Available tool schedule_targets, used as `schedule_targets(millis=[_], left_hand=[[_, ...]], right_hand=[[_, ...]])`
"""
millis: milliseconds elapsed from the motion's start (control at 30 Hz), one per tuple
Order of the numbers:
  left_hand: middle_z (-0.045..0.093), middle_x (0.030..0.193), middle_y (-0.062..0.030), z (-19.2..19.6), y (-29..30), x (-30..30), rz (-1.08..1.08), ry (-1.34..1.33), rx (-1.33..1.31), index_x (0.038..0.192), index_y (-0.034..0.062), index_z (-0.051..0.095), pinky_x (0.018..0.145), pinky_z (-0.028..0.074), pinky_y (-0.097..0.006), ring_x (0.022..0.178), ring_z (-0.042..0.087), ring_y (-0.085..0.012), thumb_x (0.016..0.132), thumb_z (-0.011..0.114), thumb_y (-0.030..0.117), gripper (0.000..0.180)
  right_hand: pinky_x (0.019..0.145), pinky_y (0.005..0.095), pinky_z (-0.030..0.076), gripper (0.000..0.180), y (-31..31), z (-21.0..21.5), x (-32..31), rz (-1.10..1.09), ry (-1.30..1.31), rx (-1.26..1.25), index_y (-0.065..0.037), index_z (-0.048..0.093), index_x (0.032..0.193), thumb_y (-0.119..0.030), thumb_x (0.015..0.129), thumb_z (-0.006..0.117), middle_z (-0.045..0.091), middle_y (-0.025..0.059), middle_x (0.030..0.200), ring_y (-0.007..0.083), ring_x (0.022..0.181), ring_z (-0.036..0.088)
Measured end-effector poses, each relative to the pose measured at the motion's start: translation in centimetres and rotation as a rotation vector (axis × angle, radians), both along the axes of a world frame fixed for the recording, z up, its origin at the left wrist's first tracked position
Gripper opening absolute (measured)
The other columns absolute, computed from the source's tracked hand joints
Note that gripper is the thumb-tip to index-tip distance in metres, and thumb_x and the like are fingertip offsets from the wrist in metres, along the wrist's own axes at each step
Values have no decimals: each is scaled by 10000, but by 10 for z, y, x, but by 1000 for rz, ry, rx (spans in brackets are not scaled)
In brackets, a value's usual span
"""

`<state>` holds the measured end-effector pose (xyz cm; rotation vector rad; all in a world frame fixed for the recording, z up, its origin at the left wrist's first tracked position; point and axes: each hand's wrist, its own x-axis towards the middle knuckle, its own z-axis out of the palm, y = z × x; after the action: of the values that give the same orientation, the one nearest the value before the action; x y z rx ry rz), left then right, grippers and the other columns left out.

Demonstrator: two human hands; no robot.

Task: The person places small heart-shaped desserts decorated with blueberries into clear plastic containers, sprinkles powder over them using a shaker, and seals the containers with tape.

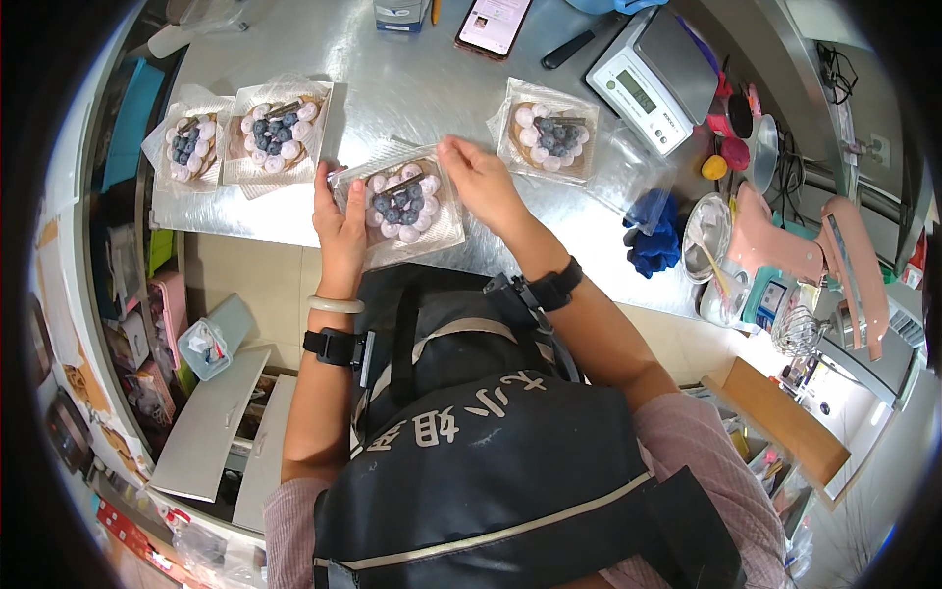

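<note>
A clear plastic box point(449, 228) with a tart point(401, 203) inside sits at the counter's near edge, in front of my body. The tart carries pale pink piped dollops, a heap of blueberries and a dark stick across the top. My left hand point(340, 231) is closed on the box's left side, thumb on the near face and fingers behind. At the upper right corner, my right hand point(483, 187) has its fingertips against the box's edge, with fingers close together. Similar boxed tarts stand at the left, one point(196, 149) beside another point(276, 135), and a third point(550, 138) at the right.
The metal counter point(392, 88) bears a phone point(493, 25), a black-handled tool point(569, 49) and a digital scale point(643, 93). Rightward are clear packaging point(628, 177), a dark blue cloth point(654, 236), a metal bowl point(705, 236) and a pink stand mixer point(785, 240). A bin point(214, 334) stands below left.
</note>
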<state>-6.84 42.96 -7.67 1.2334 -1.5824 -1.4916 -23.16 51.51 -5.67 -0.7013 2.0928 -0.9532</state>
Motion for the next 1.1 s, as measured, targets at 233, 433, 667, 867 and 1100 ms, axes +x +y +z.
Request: schedule_targets(millis=[233, 433, 667, 867, 1100], left_hand=[[524, 1126, -207, -10, 3, 5, -25, -87, -57, 1213, -18, 433, 900, 369, -343, 1033, 500, -273, 881, 498, 225, 417], [553, 1032, -164, -2, 0, -1, -61, -223, -135, 1074, 16, 544, 857, 378, -362, 959, 506, -285, 904, 433, 248, 307], [491, 874, -70, -17, 1, 9, -36, -141, -134, 1069, 0, 545, 716, 354, -272, 785, 429, -157, 911, 433, 276, 338], [512, 1038, -153, -15, 2, 4, -39, -90, -62, 1089, -12, 535, 868, 350, -326, 949, 474, -222, 915, 410, 275, 358], [456, 1071, -121, -22, 3, 6, 3, 30, 126, 1125, -15, 502, 862, 342, -298, 951, 446, -179, 924, 396, 295, 384]], right_hand=[[678, 302, 450, 230, -11, -16, 4, -61, 267, -194, -12, 638, 911, -217, 845, 557, 603, 152, 811, 240, 740, 580], [672, 334, 450, 213, -13, -20, 0, -70, 245, -171, -5, 639, 881, -194, 838, 550, 600, 172, 802, 289, 720, 580], [667, 387, 462, 241, 43, 23, 11, 256, 385, 38, 7, 577, 974, -179, 859, 475, 589, 231, 827, 360, 741, 573], [674, 261, 505, 283, 78, 6, 8, 26, -571, 105, 30, 537, 1116, -85, 860, 508, 622, 110, 892, 158, 764, 617], [642, 247, 515, 250, 76, 6, 9, -49, -701, 29, 55, 576, 1040, -50, 814, 563, 622, 105, 888, 159, 774, 626]])
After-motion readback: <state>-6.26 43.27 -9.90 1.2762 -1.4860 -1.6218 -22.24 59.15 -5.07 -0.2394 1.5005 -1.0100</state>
